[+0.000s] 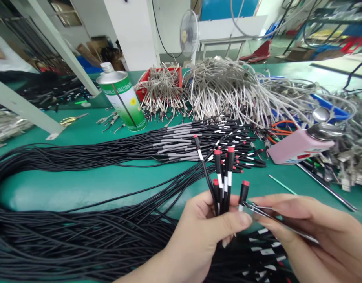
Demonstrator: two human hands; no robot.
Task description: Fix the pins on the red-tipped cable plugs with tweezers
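- Cables (66, 243) are looped across the desk (51, 190).
- A can (122, 102) is stood behind them.
- By the left hand (203, 226), its grip closed, red-tipped plugs (229, 167) are held upright, bunched.
- By the right hand (322, 222), its grip pinched, tweezers (259, 211) are held, their tips set against one plug.
- Beyond, a bottle (300, 145) is seen.

The green table (63, 192) bears a looped bundle of black cables (81, 253), gold-handled scissors (69, 120), a green-and-white can (124, 101), a red bin (180, 76) stuffed with pale cables, a heaped pile of grey-white cables (225, 88), a pink bottle (301, 146) and a thin light-green stick (282, 184)
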